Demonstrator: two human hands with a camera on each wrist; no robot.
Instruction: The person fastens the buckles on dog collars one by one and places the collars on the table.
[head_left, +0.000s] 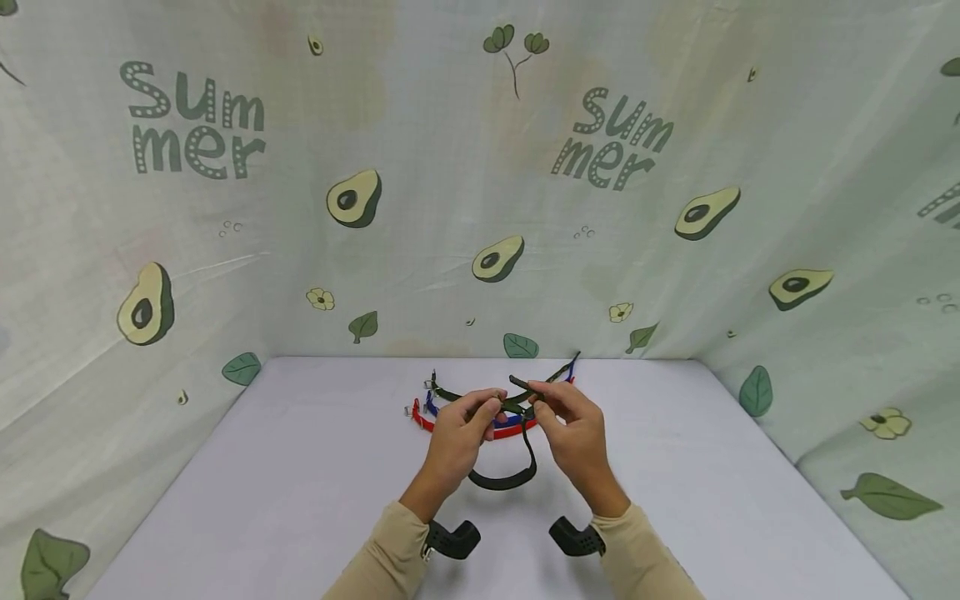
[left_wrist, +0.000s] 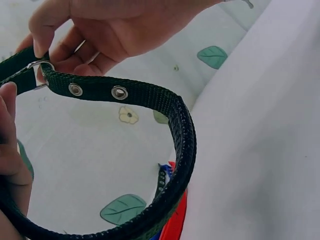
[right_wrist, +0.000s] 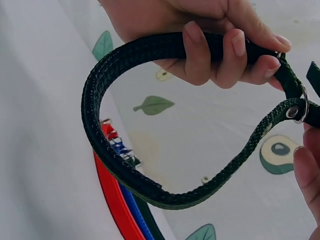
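Hands first: the left hand [head_left: 459, 429] curls its fingers over a dark green woven-webbing collar [right_wrist: 90, 110] and grips it near the buckle; the right hand [head_left: 573, 429] pinches the strap at that buckle, thumb pressed on the webbing. The collar sits between the hands, apparently raised off the desk, its loop hanging on the near side. The band runs through a silver metal buckle frame [right_wrist: 304, 105], with round metal eyelets [left_wrist: 119, 92] close by. Whether a prong is seated in any eyelet cannot be told.

Handling judged sound at this point: left grip steadying the collar, right hand drawing the strap in line with the frame. Keep the webbing flat and untwisted; a skewed pull could bind it on the metal. Pinching close to the frame should limit folding.

Beyond the hands, a red collar [right_wrist: 115, 200], a blue collar [right_wrist: 137, 215] and a second dark green collar [head_left: 442, 392] lie alongside one another on the white desk [head_left: 262, 500], red nearest, green farthest, metal fittings at left. Pale avocado-printed cloth [head_left: 427, 125] stands at the far side.
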